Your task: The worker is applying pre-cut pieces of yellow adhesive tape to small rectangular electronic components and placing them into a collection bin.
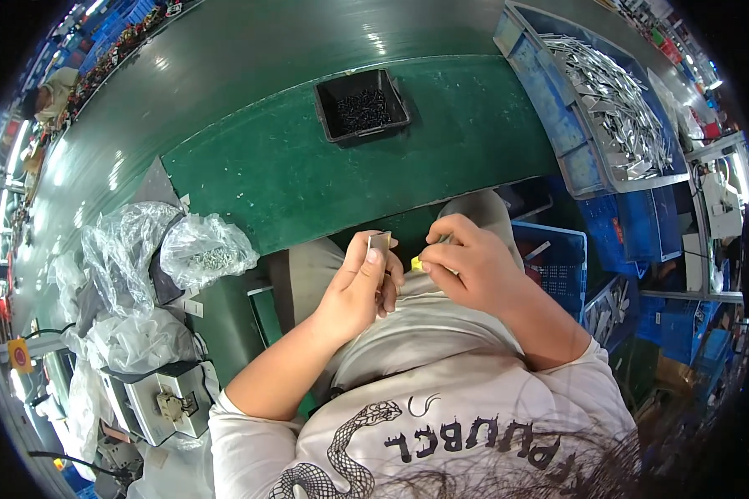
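Above my lap, at the near edge of the green table, my left hand (360, 287) is closed round a small flat piece (380, 242), brownish with a pale edge. The thumb presses on it; most of it is hidden in the fingers. Just to the right, my right hand (466, 259) has its thumb and fingers bent together in a pinch. Whatever lies between those fingertips is too small to name. A bit of something yellow (416, 264) shows beside the right fingertips; I cannot tell whether they touch it. The two hands are apart.
A black bin (327, 125) of small dark parts stands on the green table (266, 166). At the right, a blue crate (570, 125) holds many thin metal strips. Plastic bags (129, 258), one with small metal parts, lie left. A blue basket (562, 279) is beside my right arm.
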Tool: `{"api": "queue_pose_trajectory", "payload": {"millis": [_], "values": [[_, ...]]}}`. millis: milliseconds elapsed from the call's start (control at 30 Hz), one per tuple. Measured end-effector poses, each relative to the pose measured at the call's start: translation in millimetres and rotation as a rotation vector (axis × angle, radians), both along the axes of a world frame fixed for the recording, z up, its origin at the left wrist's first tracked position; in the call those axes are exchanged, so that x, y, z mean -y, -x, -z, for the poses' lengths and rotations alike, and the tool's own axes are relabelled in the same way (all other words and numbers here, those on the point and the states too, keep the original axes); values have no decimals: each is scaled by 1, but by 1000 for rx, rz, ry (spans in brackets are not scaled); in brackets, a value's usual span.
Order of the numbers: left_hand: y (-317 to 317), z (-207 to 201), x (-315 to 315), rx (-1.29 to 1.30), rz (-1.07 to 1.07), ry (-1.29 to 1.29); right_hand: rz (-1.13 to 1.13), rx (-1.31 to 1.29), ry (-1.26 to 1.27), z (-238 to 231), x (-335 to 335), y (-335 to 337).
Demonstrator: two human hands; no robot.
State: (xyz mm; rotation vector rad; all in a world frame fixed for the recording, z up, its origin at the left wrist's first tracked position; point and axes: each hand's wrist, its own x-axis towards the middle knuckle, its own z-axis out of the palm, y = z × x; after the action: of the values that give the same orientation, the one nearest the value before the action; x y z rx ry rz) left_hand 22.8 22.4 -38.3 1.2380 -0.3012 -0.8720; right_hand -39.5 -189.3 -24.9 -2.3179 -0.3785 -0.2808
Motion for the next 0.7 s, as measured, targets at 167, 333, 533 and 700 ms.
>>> {"api": "queue_pose_trajectory", "payload": {"millis": [167, 333, 533, 700], "values": [[7, 10, 4, -20, 5, 60, 7, -2, -55, -5, 0, -4], [10, 14, 2, 197, 51, -49, 2, -52, -104, -6, -1, -4], [11, 9, 3, 254, 50, -134, 23, -129, -104, -11, -2, -3], [11, 9, 2, 278, 44, -134, 40, -160, -117, -12, -5, -4]]}}
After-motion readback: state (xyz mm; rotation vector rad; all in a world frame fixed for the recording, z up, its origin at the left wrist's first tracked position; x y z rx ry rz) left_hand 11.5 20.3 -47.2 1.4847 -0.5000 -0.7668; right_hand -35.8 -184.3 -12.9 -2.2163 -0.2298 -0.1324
